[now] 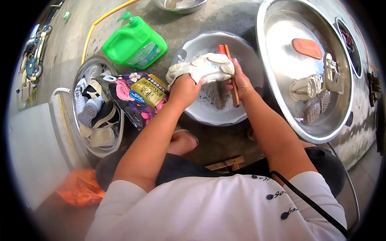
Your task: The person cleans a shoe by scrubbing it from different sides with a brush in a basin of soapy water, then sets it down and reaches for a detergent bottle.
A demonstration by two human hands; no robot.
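Note:
A white shoe (211, 68) is held sideways above a grey basin (191, 110) of soapy water. My left hand (185, 91) grips its left end, with the fingers partly hidden inside or behind it. At the shoe's right end is my right hand (241, 82), closed around a wooden brush (235, 94) with red bristles that stands nearly upright; this hand also touches the shoe. Beneath the shoe, something dark and patterned (219, 98) lies in the suds, partly covered.
Left: a tub of shoes (122, 134), a flowered detergent bag (130, 94), a green pump jug (136, 44) and an orange bag (80, 186). Right: a large metal tub (277, 96) with wet shoes (306, 88) and an orange insole (307, 48). Another metal bowl (181, 9) stands beyond.

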